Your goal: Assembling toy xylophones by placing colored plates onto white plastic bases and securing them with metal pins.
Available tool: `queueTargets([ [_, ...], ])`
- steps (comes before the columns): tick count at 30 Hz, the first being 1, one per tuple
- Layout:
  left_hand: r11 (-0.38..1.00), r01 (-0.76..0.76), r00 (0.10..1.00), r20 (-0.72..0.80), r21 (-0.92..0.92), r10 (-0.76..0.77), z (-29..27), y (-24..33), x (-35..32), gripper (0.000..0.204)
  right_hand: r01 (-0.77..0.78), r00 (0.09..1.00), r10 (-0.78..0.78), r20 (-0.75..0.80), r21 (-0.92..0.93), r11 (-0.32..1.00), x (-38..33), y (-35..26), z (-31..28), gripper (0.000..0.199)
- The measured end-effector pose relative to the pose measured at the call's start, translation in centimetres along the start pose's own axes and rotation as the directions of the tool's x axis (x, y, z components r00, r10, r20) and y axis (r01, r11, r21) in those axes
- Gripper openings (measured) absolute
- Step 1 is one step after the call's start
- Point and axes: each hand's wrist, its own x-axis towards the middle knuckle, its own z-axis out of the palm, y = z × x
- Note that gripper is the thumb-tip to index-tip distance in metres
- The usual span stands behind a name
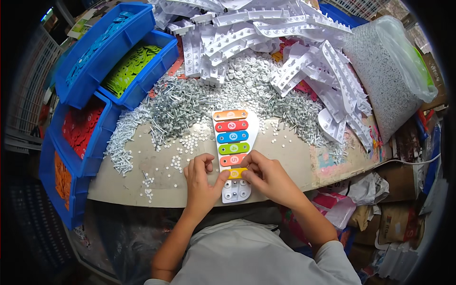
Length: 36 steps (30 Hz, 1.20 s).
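A white toy xylophone base lies on the table right in front of me, narrow end toward me. Orange, red, blue, green and coral bars cross it in a row. Below them sits a yellow bar, its right end between the thumb and fingers of my right hand. My left hand rests to the left of the base. Its thumb touches the yellow bar's left end, while the curled fingers stay apart from the thumb. At the near end, several round white sockets show uncovered.
Heaps of metal pins, white screws and white caps lie beyond the base. White plastic frames pile up behind. Blue bins with coloured bars stand left. A clear bag of small parts stands right.
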Motion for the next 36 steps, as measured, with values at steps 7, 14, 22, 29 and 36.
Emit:
queueTargets([
  [7, 0.999, 0.016, 1.0, 0.002, 0.028, -0.016, 0.5, 0.4, 0.6, 0.049, -0.072, 0.995, 0.065, -0.073, -0.101, 0.992, 0.2, 1.4, -1.1, 0.018],
  [14, 0.999, 0.029, 1.0, -0.002, -0.034, -0.029, 0.2, 0.0, 0.0, 0.051, -0.049, 0.967, -0.003, -0.254, -0.197, 0.979, 0.5, 3.7, -3.9, 0.02],
  [22, 0.97, 0.061, 0.989, -0.116, -0.235, -0.091, 0.0, -1.8, -1.2, 0.021, -0.174, 0.651, -0.504, -0.567, -0.758, 0.628, 8.6, 5.9, -18.4, 0.02],
  [29, 0.966, 0.067, 0.987, -0.125, -0.248, -0.101, -0.1, -1.4, -1.1, 0.014, -0.323, 0.818, -0.322, -0.476, -0.845, 0.427, 13.0, 8.0, -21.2, 0.028],
  [36, 0.963, 0.085, 0.989, -0.095, -0.256, -0.112, -0.6, -2.0, -1.6, 0.015, -0.328, 0.707, -0.488, -0.511, -0.849, 0.413, 9.0, 6.3, -19.1, 0.016],
])
